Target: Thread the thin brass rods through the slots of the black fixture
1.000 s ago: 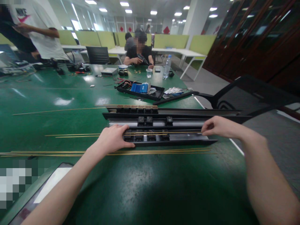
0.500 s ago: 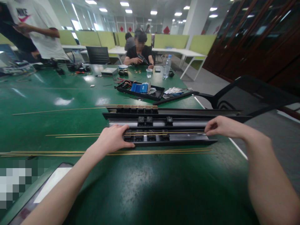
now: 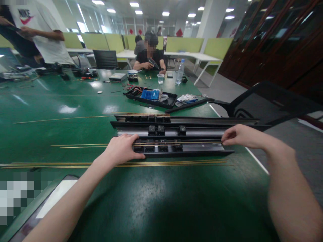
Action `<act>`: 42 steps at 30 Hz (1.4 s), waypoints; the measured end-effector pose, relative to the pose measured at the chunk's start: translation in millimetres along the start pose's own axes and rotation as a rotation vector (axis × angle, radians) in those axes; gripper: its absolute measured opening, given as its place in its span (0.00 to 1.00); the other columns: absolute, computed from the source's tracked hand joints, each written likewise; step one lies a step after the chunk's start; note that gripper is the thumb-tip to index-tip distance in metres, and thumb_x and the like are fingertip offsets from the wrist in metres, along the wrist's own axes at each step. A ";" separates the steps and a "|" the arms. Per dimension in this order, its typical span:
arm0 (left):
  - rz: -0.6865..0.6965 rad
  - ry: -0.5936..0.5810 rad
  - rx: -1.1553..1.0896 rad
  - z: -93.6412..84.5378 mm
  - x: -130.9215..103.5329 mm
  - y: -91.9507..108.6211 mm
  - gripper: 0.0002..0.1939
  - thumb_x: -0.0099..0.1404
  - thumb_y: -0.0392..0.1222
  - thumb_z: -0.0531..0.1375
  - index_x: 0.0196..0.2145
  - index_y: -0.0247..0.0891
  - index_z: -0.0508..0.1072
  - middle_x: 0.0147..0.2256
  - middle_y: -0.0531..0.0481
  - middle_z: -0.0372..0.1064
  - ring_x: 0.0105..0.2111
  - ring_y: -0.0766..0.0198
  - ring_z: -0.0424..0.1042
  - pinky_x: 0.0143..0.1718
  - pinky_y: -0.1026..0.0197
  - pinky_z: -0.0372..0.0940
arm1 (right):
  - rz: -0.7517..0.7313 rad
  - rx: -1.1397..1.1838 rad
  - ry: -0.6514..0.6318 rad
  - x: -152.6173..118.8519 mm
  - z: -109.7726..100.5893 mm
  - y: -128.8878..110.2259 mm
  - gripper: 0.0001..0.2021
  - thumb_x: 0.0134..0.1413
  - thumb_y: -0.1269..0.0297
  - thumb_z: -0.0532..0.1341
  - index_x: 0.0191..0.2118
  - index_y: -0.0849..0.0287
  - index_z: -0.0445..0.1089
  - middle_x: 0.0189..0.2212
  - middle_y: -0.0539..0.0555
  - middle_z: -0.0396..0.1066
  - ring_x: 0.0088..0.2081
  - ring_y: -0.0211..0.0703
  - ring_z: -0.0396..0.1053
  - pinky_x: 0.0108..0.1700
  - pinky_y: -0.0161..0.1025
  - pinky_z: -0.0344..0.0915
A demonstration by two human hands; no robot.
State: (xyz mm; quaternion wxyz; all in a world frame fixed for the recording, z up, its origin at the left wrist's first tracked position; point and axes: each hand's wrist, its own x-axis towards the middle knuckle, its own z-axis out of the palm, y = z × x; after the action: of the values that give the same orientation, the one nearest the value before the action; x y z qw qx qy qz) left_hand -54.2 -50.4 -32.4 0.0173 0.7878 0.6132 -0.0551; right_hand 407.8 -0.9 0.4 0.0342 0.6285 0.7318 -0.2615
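My left hand (image 3: 123,148) grips the left end of the nearest black channel (image 3: 191,154), fingers over the far side and thumb along the near edge. Several black blocks (image 3: 164,145) sit in that channel. Two thin brass rods (image 3: 83,145) run under or past my left hand and over the blocks. At the channel's right end, my right hand (image 3: 229,136) pinches the tip of one rod. Behind lies a second channel with three black blocks (image 3: 182,130), and a third with more rods (image 3: 141,114) on top.
Several loose brass rods (image 3: 176,164) lie in front of the channels. Beyond them are a black tray (image 3: 171,100) with blue parts, white gloves (image 3: 186,98), a bottle (image 3: 180,72) and a cup (image 3: 160,79). A chair (image 3: 272,101) stands right; a person (image 3: 151,57) sits opposite.
My right hand has shifted very slightly to the right, and the left tip of the pinched rod has moved right with it. My left hand has stayed in place.
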 end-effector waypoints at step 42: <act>-0.006 -0.020 -0.011 -2.6 -5.3 -4.4 0.47 0.52 0.76 0.55 0.62 0.45 0.66 0.47 0.38 0.74 0.48 0.43 0.73 0.46 0.50 0.67 | -0.051 -0.041 0.062 -2.4 5.3 -16.7 0.24 0.56 0.47 0.59 0.47 0.61 0.77 0.46 0.60 0.79 0.46 0.56 0.74 0.49 0.46 0.69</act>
State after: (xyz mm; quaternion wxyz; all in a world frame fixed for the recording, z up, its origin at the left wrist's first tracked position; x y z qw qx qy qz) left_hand -59.5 -54.2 -29.1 0.0275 0.7852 0.6157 -0.0599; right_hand 391.1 -6.5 2.4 0.0176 0.6167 0.7533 -0.2278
